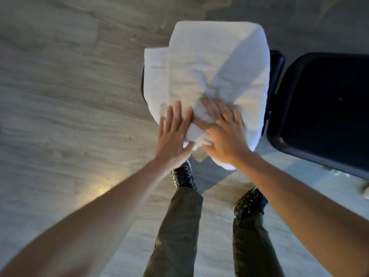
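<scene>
A white towel lies spread over a dark seat whose edge shows at the right of the cloth. Both my hands lie on the towel's near end. My left hand rests flat with straight, spread fingers on the left part of that end. My right hand presses with spread fingers on a bunched fold of the towel near the middle. The picture is blurred by motion, so the fingertips are not sharp.
A second dark chair seat stands just to the right, close to the towel-covered one. Grey wood-look floor spreads to the left and behind. My legs in olive trousers and my dark laced shoes stand right below the seat.
</scene>
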The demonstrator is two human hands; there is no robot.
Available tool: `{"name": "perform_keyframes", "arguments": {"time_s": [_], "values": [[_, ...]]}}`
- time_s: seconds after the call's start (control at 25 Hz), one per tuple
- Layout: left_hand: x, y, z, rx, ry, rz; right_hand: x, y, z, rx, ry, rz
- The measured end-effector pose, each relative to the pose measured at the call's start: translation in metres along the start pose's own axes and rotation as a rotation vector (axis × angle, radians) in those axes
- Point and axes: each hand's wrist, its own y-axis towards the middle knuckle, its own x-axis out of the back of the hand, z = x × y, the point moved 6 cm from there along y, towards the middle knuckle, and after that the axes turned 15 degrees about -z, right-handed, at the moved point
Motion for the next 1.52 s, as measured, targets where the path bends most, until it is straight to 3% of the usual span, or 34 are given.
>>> {"name": "perform_keyframes", "arguments": {"time_s": [0.12, 0.32, 0.48, 0.64, 0.76, 0.96, 1.12, 1.32, 1.52], "values": [[-0.009, 0.03, -0.018, -0.061, 0.073, 0.004, 0.013, 0.008, -0.04, 0.033, -0.045, -0.027], [-0.016, 0.137, -0.07, -0.084, 0.048, -0.096, 0.05, 0.06, -0.121, -0.109, -0.035, -0.176], [-0.028, 0.063, -0.071, -0.081, 0.002, -0.117, 0.039, -0.004, -0.089, -0.215, -0.031, -0.138], [-0.036, -0.002, -0.07, -0.122, 0.088, -0.029, 0.03, -0.058, -0.065, -0.143, 0.012, -0.013], [-0.031, 0.047, -0.088, -0.051, 0.105, -0.024, 0.04, -0.011, -0.102, -0.122, -0.021, 0.005], [-0.034, 0.169, -0.164, 0.002, 0.038, -0.02, 0.093, 0.055, -0.204, -0.277, -0.105, -0.14], [-0.061, 0.115, -0.19, -0.128, 0.05, -0.026, 0.101, -0.017, -0.195, -0.307, -0.13, -0.145], [-0.089, 0.0, -0.197, -0.271, 0.124, 0.048, 0.086, -0.142, -0.155, -0.397, 0.018, -0.196], [-0.081, 0.041, -0.229, -0.206, 0.094, 0.14, 0.099, -0.121, -0.199, -0.407, 0.025, -0.207]]}}
